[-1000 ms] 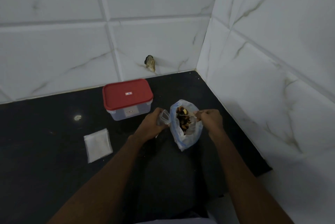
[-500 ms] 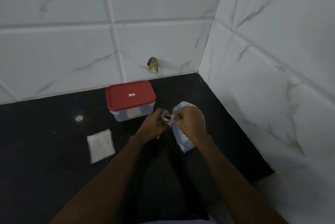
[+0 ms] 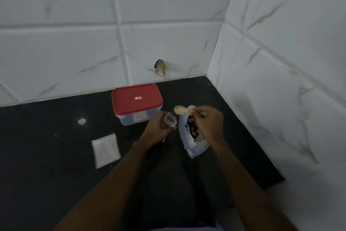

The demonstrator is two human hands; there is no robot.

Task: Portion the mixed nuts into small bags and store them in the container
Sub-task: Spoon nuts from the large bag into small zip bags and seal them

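Hands meet over the dark counter, each holding something. Far left, the spare bags lie flat on the counter, well apart from the rest. Further right stands the container, its red lid on, near the tiled wall. The left hand grips a small bag upright with its mouth open, just in front of the container. The right hand pinches the handle of a pale spoon, whose bowl is raised just beside the small bag's mouth. Under that hand the big bag lies open on the counter, with the mixed nuts showing inside.
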